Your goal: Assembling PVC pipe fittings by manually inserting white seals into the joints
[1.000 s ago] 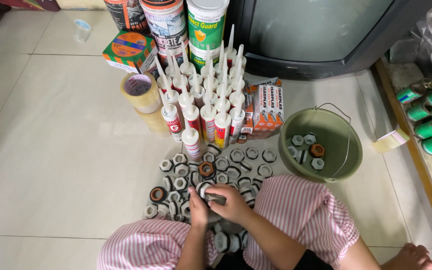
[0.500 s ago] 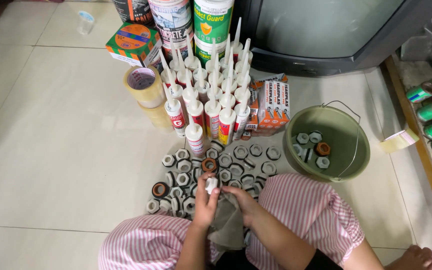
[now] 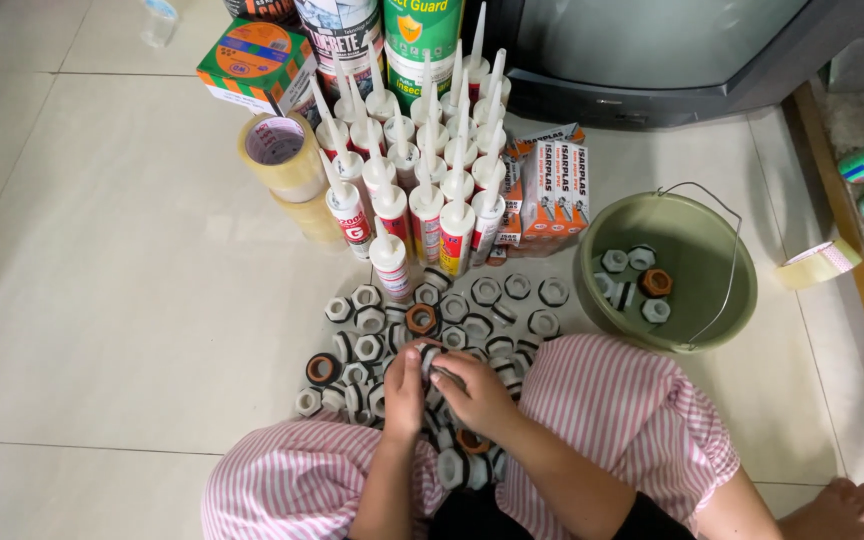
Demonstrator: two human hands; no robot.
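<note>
both hands meet on one grey nut (image 3: 432, 362): left hand (image 3: 404, 392) pinches it, right hand (image 3: 477, 392) closes from the right (green bucket (image 3: 722, 300) sits farther right).

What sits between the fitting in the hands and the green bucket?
Mostly the person's own right knee in striped cloth and a few loose grey fittings on the floor. Both hands, left hand and right hand, hold one grey fitting together; the green bucket sits beyond that knee, open-topped.
</note>
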